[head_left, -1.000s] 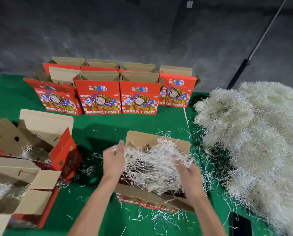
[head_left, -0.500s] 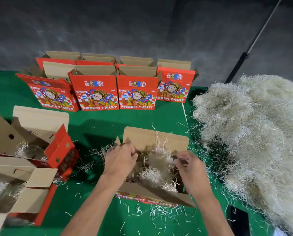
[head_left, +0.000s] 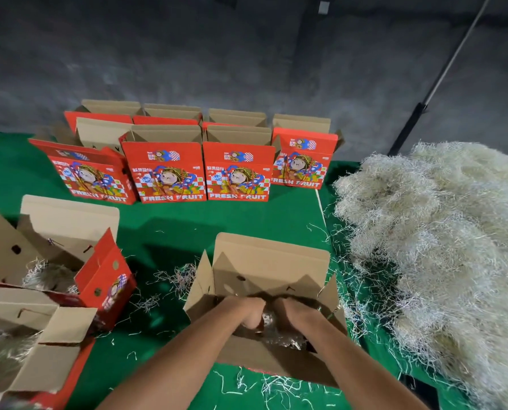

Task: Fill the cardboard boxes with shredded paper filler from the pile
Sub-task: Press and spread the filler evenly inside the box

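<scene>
Both hands have sunk from the rim down into the open box (head_left: 270, 270), taking the heaped filler with them: the left hand (head_left: 243, 313) and right hand (head_left: 291, 313) press side by side on the shreds, fingers hidden, so their grip cannot be told. Two boxes at left (head_left: 54, 261) show filler inside, while the upright red boxes (head_left: 170, 170) at the back appear unfilled. Plenty of the pile (head_left: 442, 241) remains at right on the green table (head_left: 217, 220), so most of the job seems left.
</scene>
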Motion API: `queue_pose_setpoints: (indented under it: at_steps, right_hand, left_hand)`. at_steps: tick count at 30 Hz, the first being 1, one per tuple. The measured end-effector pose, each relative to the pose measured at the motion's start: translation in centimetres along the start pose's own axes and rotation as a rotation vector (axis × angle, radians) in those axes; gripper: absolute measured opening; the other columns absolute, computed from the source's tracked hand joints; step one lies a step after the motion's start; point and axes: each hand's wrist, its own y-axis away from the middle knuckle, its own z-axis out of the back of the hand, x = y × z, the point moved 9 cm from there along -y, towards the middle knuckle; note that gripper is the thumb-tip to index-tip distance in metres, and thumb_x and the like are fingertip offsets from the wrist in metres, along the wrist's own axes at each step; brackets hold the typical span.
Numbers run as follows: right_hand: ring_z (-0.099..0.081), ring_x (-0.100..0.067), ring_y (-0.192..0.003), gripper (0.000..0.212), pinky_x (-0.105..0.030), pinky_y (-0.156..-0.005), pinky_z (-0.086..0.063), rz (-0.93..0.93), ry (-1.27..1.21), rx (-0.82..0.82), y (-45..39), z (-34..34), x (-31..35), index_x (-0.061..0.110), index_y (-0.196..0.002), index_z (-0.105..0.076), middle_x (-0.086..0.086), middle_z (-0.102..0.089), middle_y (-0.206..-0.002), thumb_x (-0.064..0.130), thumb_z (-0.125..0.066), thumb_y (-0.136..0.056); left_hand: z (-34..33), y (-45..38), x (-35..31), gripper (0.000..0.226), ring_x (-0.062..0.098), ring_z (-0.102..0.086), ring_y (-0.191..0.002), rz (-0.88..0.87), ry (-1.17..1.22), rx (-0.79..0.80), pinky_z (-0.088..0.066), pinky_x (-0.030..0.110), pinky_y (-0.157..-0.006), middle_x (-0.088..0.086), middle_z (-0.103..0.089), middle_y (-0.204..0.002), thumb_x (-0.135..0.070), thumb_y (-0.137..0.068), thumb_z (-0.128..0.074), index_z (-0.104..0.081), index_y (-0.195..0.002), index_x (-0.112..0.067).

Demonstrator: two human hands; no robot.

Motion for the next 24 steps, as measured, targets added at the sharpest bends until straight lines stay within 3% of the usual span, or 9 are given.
queue_pose_setpoints:
  at_steps: [4,7,10,14,18,21,24]
  right_hand:
    - [-0.043,-0.025,-0.137,0.042,-0.025,-0.111,-0.03,-0.123,-0.468,0.064,-1.8,-3.2,-1.8,0.009,-0.14,-0.051,-0.013,-0.048,-0.148,0.027,-0.034,-0.107]
    - [-0.045,-0.025,-0.135,0.044,-0.024,-0.105,-0.034,-0.139,-0.538,0.027,-2.6,-3.7,-2.1,0.006,-0.136,-0.056,-0.015,-0.049,-0.146,0.027,-0.032,-0.106]
    - [-0.049,-0.025,-0.131,0.041,-0.026,-0.105,-0.034,-0.094,-0.479,-0.028,-2.9,-3.4,-1.5,0.008,-0.129,-0.061,-0.013,-0.053,-0.143,0.027,-0.035,-0.104]
    - [-0.055,-0.025,-0.12,0.032,-0.029,-0.099,-0.04,-0.04,-0.308,-0.033,-2.7,-3.8,-1.8,0.016,-0.126,-0.059,-0.009,-0.057,-0.134,0.03,-0.045,-0.1]
    - [-0.062,-0.022,-0.107,0.028,-0.031,-0.087,-0.049,-0.154,-0.14,-0.141,-2.6,-3.0,-2.6,0.014,-0.12,-0.058,-0.006,-0.063,-0.121,0.007,-0.043,-0.098]
    - [-0.062,-0.027,-0.112,0.032,-0.038,-0.096,-0.051,-0.191,-0.092,-0.174,-2.3,-3.1,-2.5,0.008,-0.119,-0.061,-0.011,-0.063,-0.123,0.005,-0.037,-0.098]
    - [-0.062,-0.027,-0.115,0.035,-0.034,-0.096,-0.047,-0.191,-0.019,-0.174,-2.5,-2.8,-3.5,0.006,-0.119,-0.066,-0.013,-0.065,-0.126,0.007,-0.037,-0.1]
  left_hand:
    - [-2.7,-1.5,2.2,0.045,0.037,-0.048,-0.13,0.075,0.16,-0.008,-0.037,0.047,-0.11,0.008,-0.047,-0.148,-0.02,-0.091,-0.04,-0.044,-0.136,-0.026]
    - [-4.0,-3.1,3.5,0.038,0.034,-0.057,-0.12,0.105,0.301,-0.047,-0.044,0.042,-0.104,0.016,-0.059,-0.132,-0.021,-0.086,-0.045,-0.055,-0.123,-0.017]
    - [-3.8,-3.3,4.4,0.029,0.031,-0.058,-0.113,0.158,0.38,-0.085,-0.047,0.038,-0.097,0.02,-0.061,-0.122,-0.014,-0.089,-0.05,-0.057,-0.116,-0.005]
    - [-2.8,-2.7,5.5,0.035,0.028,-0.055,-0.117,0.185,0.306,-0.12,-0.047,0.038,-0.098,0.009,-0.057,-0.128,-0.016,-0.089,-0.053,-0.053,-0.124,-0.015]
    - [-2.1,-2.6,5.6,0.027,0.024,-0.063,-0.107,0.178,0.054,-0.224,-0.049,0.028,-0.083,0.009,-0.064,-0.119,0.002,-0.093,-0.053,-0.059,-0.117,-0.01]
    - [-2.0,-2.2,5.0,0.031,0.026,-0.064,-0.111,0.184,-0.157,-0.208,-0.054,0.035,-0.091,0.012,-0.065,-0.119,0.007,-0.093,-0.051,-0.064,-0.118,-0.007]
    - [-1.9,-1.9,6.6,0.031,0.022,-0.063,-0.114,0.224,-0.274,-0.157,-0.054,0.035,-0.092,0.007,-0.066,-0.122,0.001,-0.095,-0.054,-0.066,-0.122,-0.008]
